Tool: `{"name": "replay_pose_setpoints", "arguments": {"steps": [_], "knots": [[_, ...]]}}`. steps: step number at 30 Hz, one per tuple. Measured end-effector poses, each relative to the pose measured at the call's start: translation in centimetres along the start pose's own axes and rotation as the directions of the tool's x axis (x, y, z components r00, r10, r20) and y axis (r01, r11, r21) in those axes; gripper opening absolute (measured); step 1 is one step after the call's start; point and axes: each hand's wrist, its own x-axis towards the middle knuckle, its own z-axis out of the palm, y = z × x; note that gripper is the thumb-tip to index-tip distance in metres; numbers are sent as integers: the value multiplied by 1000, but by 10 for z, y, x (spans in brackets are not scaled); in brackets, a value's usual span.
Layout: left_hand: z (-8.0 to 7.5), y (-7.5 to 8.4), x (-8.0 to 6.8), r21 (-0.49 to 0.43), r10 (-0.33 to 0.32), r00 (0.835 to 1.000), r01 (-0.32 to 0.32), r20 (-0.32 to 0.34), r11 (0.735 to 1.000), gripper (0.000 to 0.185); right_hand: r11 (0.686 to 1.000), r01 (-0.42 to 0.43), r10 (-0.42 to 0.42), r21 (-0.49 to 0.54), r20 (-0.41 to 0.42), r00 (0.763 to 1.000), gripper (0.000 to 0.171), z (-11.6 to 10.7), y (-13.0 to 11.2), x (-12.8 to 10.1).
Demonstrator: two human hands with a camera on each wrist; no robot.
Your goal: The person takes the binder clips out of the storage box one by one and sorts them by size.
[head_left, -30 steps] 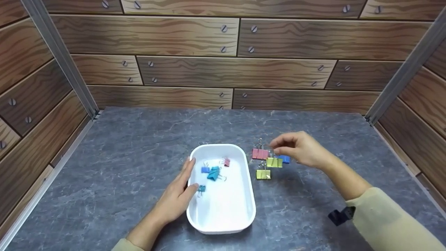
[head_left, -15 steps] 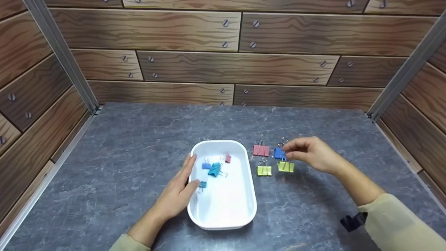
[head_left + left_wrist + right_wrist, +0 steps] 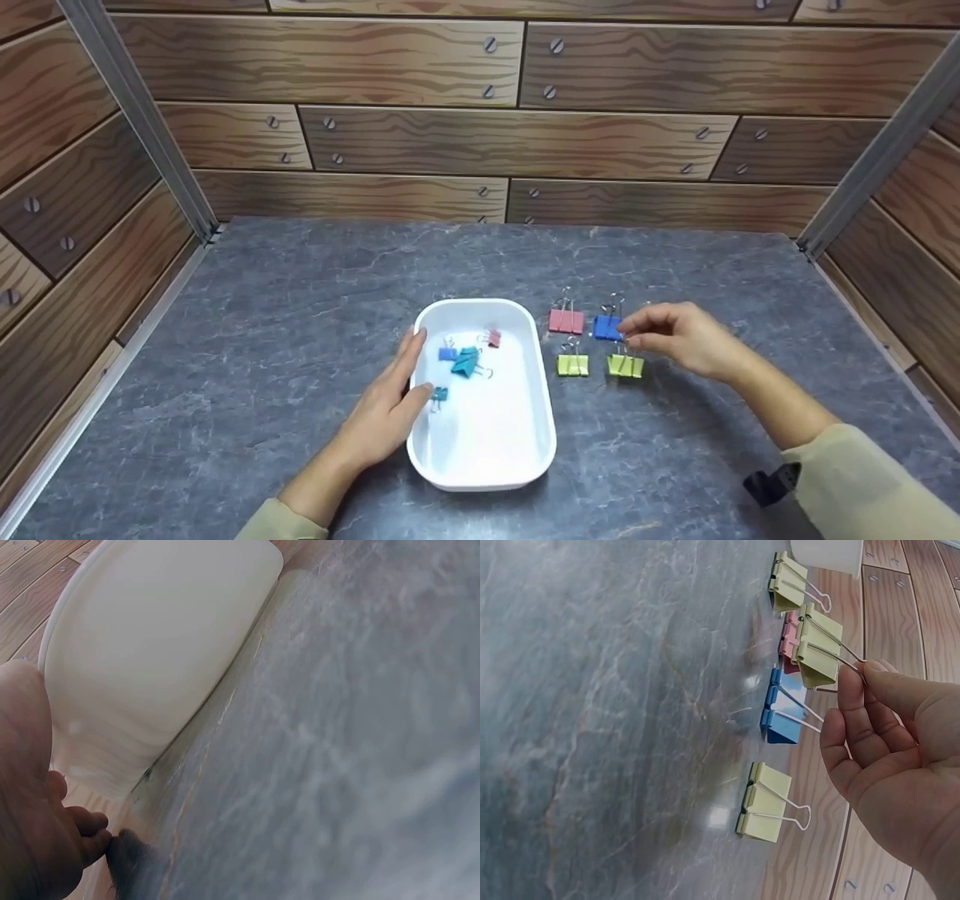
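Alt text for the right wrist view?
The right hand pinches a yellow, wire-handled binder clip. A pink clip, a blue clip and two more yellow clips sit on a grey marbled tabletop; a white container shows at top.

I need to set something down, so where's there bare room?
Bare: the table between the left hand and left wall, and along the back wall. Crowded: right of the white tray, with binder clips and the right hand.

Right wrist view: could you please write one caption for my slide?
The right hand pinches a yellow binder clip by its wire handle, near a blue clip.
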Motion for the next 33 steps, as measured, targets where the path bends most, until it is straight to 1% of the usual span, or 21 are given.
{"name": "replay_pose_setpoints", "arguments": {"steps": [5, 8, 15, 24, 30, 33], "knots": [[1, 0, 2, -5, -11, 1000, 11, 8, 1000, 69, 1000, -13, 13, 19, -1, 1000, 24, 1, 7, -1], [1, 1, 1, 5, -24, 1000, 24, 11, 1000, 70, 1000, -19, 20, 11, -5, 1000, 25, 1, 9, -1], [1, -1, 1, 2, -9, 1000, 9, 3, 1000, 70, 999, -41, 41, -12, -4, 999, 25, 1, 12, 2], [1, -1, 1, -5, -2, 1000, 2, 3, 1000, 70, 999, -24, 23, -39, -16, 1000, 23, 3, 16, 6], [0, 0, 0, -6, -19, 1000, 19, 11, 1000, 70, 1000, -10, 10, -19, -9, 1000, 23, 6, 16, 8], [1, -1, 0, -10, -15, 1000, 15, 11, 1000, 70, 1000, 1, -1, -6, -7, 1000, 23, 6, 16, 8]]}}
